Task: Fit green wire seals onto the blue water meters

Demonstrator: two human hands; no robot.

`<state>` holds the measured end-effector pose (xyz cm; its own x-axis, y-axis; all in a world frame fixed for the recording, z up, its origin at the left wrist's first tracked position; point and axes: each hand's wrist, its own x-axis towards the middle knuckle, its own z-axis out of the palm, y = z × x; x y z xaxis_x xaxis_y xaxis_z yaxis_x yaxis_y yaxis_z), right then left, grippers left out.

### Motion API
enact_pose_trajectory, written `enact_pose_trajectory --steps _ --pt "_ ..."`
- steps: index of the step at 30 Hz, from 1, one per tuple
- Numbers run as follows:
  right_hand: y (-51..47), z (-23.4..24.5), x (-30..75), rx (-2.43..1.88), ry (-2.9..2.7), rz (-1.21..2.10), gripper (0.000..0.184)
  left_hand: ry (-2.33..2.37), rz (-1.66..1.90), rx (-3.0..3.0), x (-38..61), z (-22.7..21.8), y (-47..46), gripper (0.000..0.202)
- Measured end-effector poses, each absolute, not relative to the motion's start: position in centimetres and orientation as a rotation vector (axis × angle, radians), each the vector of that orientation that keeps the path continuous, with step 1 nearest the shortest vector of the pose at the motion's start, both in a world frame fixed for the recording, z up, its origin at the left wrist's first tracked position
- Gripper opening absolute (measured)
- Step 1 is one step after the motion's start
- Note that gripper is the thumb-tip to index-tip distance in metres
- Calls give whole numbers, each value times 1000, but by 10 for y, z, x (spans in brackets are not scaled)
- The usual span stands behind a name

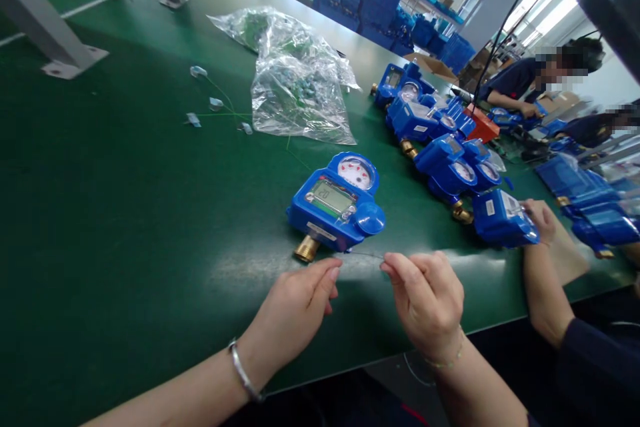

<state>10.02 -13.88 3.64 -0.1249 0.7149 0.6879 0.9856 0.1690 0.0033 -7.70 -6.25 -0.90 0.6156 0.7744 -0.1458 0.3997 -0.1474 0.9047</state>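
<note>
A blue water meter (pixel 325 207) lies in front of me on the green table, its display and round dial facing up and a brass threaded end toward me. My right hand (pixel 430 303) pinches a thin wire (pixel 369 255) that stretches leftward to the meter's lower edge. Just below that edge, my left hand (pixel 295 300) has thumb and fingers pressed together beside the wire's other end. What the left fingertips hold is hidden. The meter's round blue cap (pixel 370 218) sits near its right corner.
A clear plastic bag (pixel 303 90) of green wires and pale tags lies behind the meter. Loose tags (pixel 216 104) on green wires are left of it. Several blue meters (pixel 445 160) line the right side, where a co-worker's hand (pixel 543 221) touches one.
</note>
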Motion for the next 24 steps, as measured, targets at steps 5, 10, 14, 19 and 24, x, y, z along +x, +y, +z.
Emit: enact_pose_trajectory --steps 5,10,14,19,24 --pt "-138 38 101 -1619 -1949 -620 17 961 437 1758 -75 -8 -61 35" --pt "-140 39 102 -1618 -1984 -629 22 950 449 1758 -74 -7 -61 35" --pt "-141 40 105 -1605 -2002 -630 23 946 442 1763 -74 -8 -60 35" --pt "-141 42 104 -1593 -2043 -631 22 959 439 1762 -73 -6 -60 32" --pt "-131 40 97 -1591 -2089 -574 16 979 414 1728 -70 -5 -58 26"
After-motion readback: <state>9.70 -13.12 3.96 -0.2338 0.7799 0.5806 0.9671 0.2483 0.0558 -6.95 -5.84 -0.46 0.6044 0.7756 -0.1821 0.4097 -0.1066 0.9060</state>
